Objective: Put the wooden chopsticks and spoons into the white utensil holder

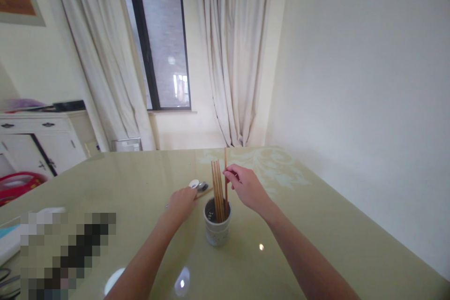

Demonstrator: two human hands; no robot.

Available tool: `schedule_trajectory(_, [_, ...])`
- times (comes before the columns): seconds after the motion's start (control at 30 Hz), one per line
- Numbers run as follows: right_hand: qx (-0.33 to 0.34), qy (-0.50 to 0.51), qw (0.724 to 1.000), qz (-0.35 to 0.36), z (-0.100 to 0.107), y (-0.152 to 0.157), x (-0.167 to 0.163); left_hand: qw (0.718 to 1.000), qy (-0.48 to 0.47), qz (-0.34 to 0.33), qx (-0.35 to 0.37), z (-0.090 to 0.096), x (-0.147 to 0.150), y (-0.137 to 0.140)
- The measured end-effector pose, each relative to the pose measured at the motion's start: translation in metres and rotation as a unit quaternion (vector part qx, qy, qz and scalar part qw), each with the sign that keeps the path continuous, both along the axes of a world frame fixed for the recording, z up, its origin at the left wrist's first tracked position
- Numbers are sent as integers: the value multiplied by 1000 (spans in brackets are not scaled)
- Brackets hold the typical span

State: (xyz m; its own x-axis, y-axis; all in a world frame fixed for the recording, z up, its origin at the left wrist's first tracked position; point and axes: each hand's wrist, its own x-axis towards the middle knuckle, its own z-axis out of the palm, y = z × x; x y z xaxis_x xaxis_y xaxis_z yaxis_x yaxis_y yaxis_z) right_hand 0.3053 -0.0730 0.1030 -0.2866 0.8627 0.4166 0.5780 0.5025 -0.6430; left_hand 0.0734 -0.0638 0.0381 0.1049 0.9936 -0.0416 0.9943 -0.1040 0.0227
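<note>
A light patterned utensil holder (217, 236) stands upright on the table, with several wooden chopsticks (217, 187) leaning in its right side. My right hand (246, 185) pinches one reddish-brown chopstick (226, 197) near its upper part; its lower end is inside the holder. To the left of the holder, my left hand (181, 204) is closed around a small bunch. From it stick out a metal spoon (203, 186), a white round-ended piece (193, 183) and a wooden chopstick (204, 192). The left fingers are mostly hidden behind the back of the hand.
The glass-topped table (337, 234) runs up to a white wall (369, 79) on the right. A white object (31, 225) lies at the left edge, beside a blurred-out patch. Behind are a window (165, 47), curtains (239, 56), a white cabinet (52, 136) and a red basket (23, 185).
</note>
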Motion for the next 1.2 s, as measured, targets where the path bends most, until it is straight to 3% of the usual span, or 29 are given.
schedule_trajectory(0.27, [-16, -29, 999, -2, -5, 1, -2, 1000, -18, 6, 8, -2, 2, 0])
schedule_trajectory(0.63, [-30, -50, 998, -22, -4, 0, -2, 992, -87, 44, 76, 30, -7, -1])
schedule_trajectory(0.73, [-34, -60, 997, -22, -3, 0, -2, 978, -171, 24, 120, 42, -8, -2])
schedule_trajectory(0.9, [-31, -75, 996, -28, -2, -1, -1, 926, -332, -10, 181, 59, -3, -10])
schedule_trajectory(1.2, [-25, -96, 995, -29, -3, 0, -4, 905, -369, -28, 211, 68, 2, -16])
